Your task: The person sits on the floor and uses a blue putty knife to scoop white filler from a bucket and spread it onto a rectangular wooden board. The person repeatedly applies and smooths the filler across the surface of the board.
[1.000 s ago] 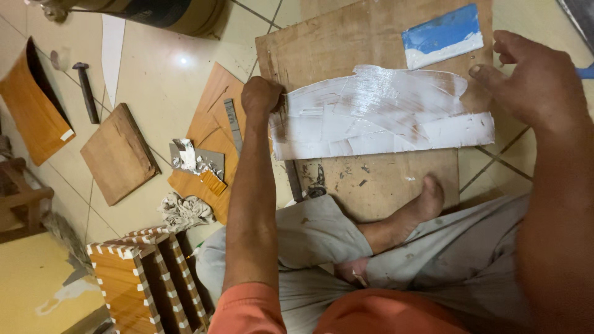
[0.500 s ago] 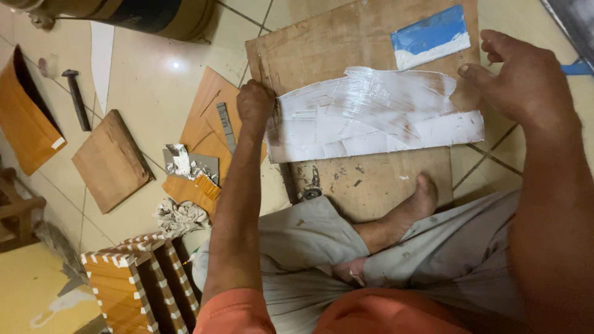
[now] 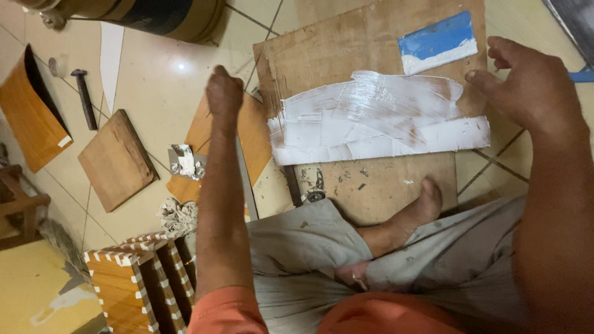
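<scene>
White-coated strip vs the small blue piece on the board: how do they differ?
The white-coated strip is long and spans the board; the small blue piece is short and sits at its far right corner. The strip is smeared white all over; the blue piece has white only along its lower edge. The right hand touches the strip's end, not the blue piece. Both lie flat.

Brown board [image 3: 383, 179] on the floor, speckled with small white flecks near its lower edge. Across its middle, a strip [image 3: 377, 120] coated in streaky white paste. At the board's top right corner, a blue card [image 3: 436, 40] with a white smear along its bottom edge. Cream, glossy floor tiles [image 3: 161, 74] with dark joints. Orange-brown wooden panel [image 3: 31, 111] at the floor's left edge. Orange wooden box [image 3: 133, 281] trimmed in a white-and-brown checked border. Grey trousers [image 3: 309, 260], orange shirt [image 3: 322, 315].
</scene>
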Motion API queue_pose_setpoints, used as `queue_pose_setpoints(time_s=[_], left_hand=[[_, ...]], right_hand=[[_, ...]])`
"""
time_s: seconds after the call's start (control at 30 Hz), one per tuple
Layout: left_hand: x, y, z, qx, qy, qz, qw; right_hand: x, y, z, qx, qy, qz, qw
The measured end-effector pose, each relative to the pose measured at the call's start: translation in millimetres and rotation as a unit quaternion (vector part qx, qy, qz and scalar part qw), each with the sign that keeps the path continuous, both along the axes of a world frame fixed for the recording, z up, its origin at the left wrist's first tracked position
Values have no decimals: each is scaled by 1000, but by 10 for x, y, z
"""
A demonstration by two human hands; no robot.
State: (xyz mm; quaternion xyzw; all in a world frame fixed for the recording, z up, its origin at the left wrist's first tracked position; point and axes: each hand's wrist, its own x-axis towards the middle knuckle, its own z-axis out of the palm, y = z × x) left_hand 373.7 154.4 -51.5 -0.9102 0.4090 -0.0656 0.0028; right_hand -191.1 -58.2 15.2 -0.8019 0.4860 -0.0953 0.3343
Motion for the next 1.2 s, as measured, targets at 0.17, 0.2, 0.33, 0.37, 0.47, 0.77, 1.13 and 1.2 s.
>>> queue_pose_setpoints(time_s=[0.17, 0.2, 0.33, 0.37, 0.47, 0.77, 1.13, 1.2], left_hand=[[364, 137, 436, -53, 8, 59, 997], [418, 194, 457, -66, -6, 54, 996], [380, 507, 186, -126, 75, 131, 981], [314, 608, 82, -78, 29, 57, 995], [70, 770, -139, -89, 101, 86, 987], [-796, 463, -105, -221, 275, 21, 935], [-832, 394, -46, -228, 303, 60, 923], [-875, 366, 46, -196, 187, -4, 963]], right_hand=[[59, 25, 107, 47, 2, -27, 999], [72, 29, 121, 59, 7, -42, 997], [82, 19, 113, 29, 34, -33, 998], [76, 32, 91, 41, 54, -50, 996], [58, 4, -4, 35, 23, -34, 999], [15, -53, -228, 45, -14, -6, 999], [-5, -78, -131, 11, 5, -1, 1000], [-102, -104, -181, -21, 3, 18, 1000]])
